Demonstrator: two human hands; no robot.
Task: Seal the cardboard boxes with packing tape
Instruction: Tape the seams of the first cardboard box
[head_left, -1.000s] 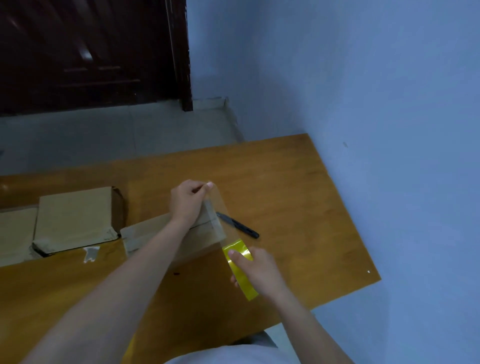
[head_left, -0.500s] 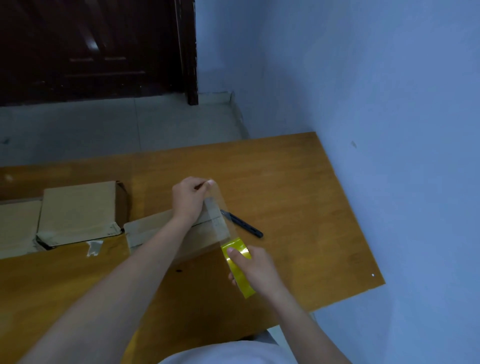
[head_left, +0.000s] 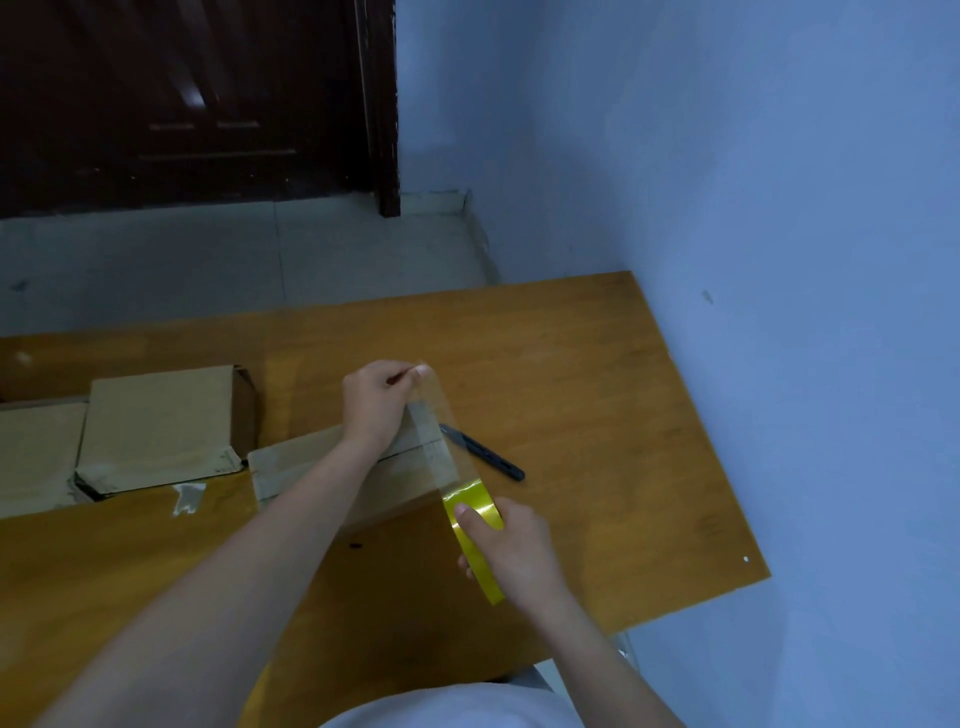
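Counting three cardboard boxes on desk: flat box lying mid-desk under arms, second box sitting toward left edge, third box partly cut off at left edge. One yellow tape roll, one black knife lying just beside flat box.

Left hand pinching free end of clear tape strip above flat box. Right hand gripping tape roll near front edge.

Compared with earlier frame, both hands staying in same pose, strip staying stretched; only view shifting slightly.
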